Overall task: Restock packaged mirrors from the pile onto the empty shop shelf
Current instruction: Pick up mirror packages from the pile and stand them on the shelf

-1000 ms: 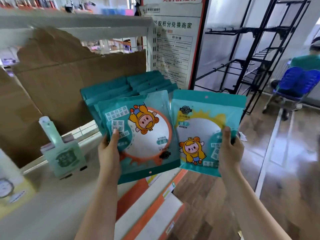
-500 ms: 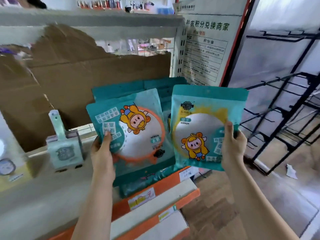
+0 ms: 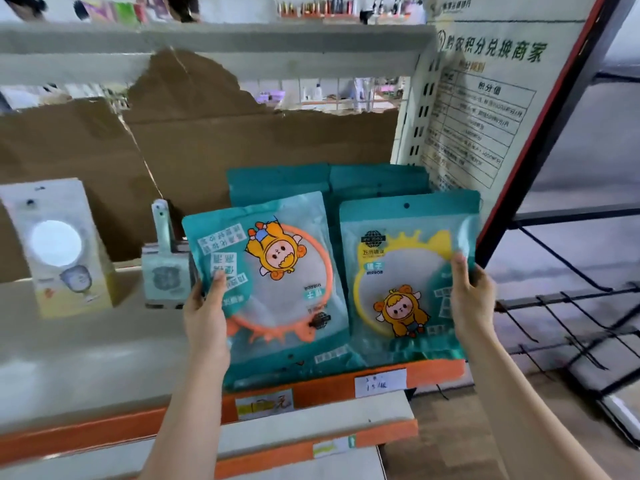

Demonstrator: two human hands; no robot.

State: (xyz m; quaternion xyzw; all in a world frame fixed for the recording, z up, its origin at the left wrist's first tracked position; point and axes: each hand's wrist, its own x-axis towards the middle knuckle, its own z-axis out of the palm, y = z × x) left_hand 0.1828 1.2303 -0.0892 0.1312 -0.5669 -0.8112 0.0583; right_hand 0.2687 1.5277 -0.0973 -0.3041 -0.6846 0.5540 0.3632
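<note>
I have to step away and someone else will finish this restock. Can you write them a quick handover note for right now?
Left hand: grips the orange-rimmed mirror packet by its left edge; its print reads upside down.
Right hand: grips the yellow-rimmed mirror packet by its right edge, print upright.
Both packets are held at the front of the shelf, in front of the teal packets already stacked at its right end.
Done: that stack is shelved.
Left: probably turn the orange one upright, set both down, then fetch more. The pile is out of view.
</note>
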